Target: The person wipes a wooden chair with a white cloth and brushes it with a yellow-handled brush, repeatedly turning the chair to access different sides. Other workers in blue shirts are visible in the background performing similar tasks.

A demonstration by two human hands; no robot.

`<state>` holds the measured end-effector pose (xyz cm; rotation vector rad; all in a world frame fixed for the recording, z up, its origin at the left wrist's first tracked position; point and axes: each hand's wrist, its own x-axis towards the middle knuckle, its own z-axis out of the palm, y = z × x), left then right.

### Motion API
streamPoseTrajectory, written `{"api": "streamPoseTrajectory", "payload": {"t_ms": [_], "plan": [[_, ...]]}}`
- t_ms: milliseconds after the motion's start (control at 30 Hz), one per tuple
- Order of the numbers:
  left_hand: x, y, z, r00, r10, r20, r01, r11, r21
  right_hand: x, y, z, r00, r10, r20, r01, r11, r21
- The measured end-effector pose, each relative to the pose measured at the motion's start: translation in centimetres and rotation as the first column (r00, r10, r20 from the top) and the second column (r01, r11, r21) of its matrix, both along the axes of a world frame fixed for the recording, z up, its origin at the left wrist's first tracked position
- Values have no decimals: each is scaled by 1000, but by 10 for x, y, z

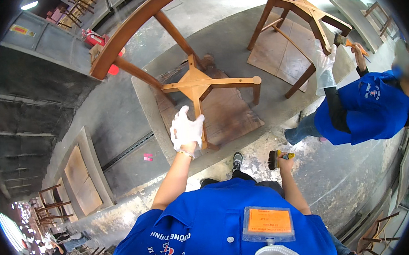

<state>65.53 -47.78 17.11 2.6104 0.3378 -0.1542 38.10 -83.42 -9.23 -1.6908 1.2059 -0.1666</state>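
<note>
A brown wooden chair [196, 83] lies upside down on a stained board on a grey work table [236, 44]. My left hand [186, 129], in a white glove, grips the chair leg nearest me. My right hand [285, 162] hangs low by my side and holds a paintbrush [274, 159] with dark bristles and a yellow handle, clear of the chair.
A co-worker in a blue shirt [369, 106] stands at right, one gloved hand on a second upturned chair [300, 12] and a brush in the other. A red object [95, 39] sits beyond the table. More chair frames [51, 204] and boards [82, 178] stand at left.
</note>
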Motion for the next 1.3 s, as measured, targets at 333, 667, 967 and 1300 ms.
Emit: {"api": "streamPoseTrajectory", "payload": {"t_ms": [333,667,967,1300], "plan": [[-16,1,-77,957,2,-290,-23,997,-71,31,-3,15,998,60,-34,-63,992,-105],[-19,110,-37,947,-76,-311,77,997,-10,206,42,143,700,232,675,-286,958,-33],[-69,104,-56,947,-140,-290,173,980,94,402,172,396,-120,603,789,-289,739,-609],[-70,102,-72,960,-147,-240,188,969,160,483,367,370,56,723,689,-26,691,-723]]}}
